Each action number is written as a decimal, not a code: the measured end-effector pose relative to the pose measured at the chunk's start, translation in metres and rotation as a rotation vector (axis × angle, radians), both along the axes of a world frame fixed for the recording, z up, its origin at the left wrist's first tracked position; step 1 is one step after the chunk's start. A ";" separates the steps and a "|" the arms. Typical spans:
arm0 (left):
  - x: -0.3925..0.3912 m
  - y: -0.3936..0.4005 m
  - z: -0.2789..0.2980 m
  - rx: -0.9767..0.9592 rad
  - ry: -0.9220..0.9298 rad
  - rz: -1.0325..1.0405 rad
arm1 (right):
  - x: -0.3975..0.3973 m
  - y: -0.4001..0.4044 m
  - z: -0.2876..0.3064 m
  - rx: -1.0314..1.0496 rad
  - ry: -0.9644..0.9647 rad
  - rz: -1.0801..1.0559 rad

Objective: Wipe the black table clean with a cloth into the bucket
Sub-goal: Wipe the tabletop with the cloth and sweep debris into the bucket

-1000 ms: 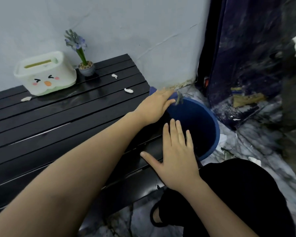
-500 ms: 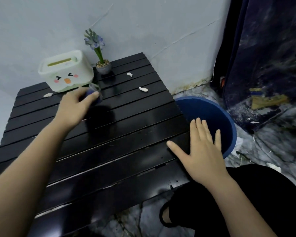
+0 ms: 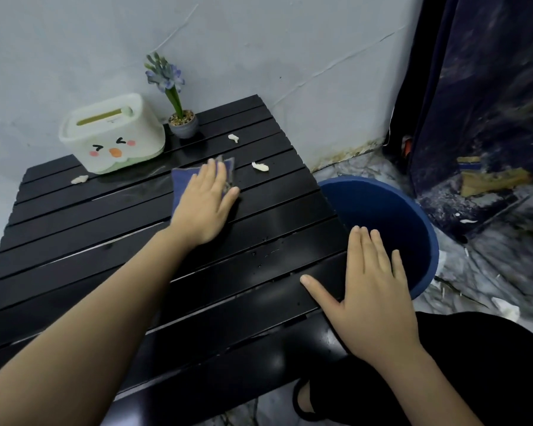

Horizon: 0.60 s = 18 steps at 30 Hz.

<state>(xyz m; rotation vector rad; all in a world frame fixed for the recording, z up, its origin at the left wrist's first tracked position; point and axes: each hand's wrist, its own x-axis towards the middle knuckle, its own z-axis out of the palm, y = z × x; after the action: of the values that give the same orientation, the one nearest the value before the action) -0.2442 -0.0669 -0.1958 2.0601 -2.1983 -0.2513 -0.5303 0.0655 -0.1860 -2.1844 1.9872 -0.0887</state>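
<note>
Here, line by line:
Counter: black slatted counter (image 3: 90, 241) fills the left and centre of the frame, against a pale wall (image 3: 259, 41).
Cloth: a blue cloth (image 3: 182, 182) lies flat on the counter just above frame centre, mostly under the left hand.
Left hand: the left hand (image 3: 205, 207) presses palm-down on the cloth, fingers (image 3: 211, 176) straight and close together, thumb out to the right; it grips nothing.
Right hand: the right hand (image 3: 374, 299) rests flat on the counter's right edge in the lower right, fingers (image 3: 365, 250) slightly apart and reaching over the bucket's rim, thumb spread left; it holds nothing.
Bucket: a blue bucket (image 3: 425, 241) stands on the floor just beside the counter's right edge, right of centre.
Scraps: three white scraps on the counter, one (image 3: 260, 166) just right of the cloth, one (image 3: 233, 138) above it, one (image 3: 79, 179) at the left, below the box.
Box: a white box (image 3: 113, 133) with a cartoon face sits at the upper left, at the counter's far edge.
Pot: a small grey pot (image 3: 183, 126) with a purple flower stands just right of the box.
Floor: marbled floor (image 3: 490, 272) at the right, with litter near the bucket.
</note>
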 end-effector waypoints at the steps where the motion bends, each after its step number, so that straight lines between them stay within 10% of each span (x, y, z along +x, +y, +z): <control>1: -0.017 -0.007 0.000 -0.013 0.010 -0.054 | 0.000 0.000 0.000 0.003 -0.002 0.001; 12: -0.168 -0.052 0.016 -0.042 0.405 -0.230 | 0.000 0.000 -0.002 -0.002 -0.053 -0.010; 18: -0.150 -0.052 0.053 0.103 1.462 0.222 | -0.002 -0.002 -0.003 -0.003 -0.103 -0.016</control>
<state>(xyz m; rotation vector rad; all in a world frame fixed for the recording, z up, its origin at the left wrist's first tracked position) -0.3940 -0.1192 -0.1424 1.2629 -1.0224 -1.3096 -0.5319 0.0636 -0.1894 -2.1209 1.9497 -0.2014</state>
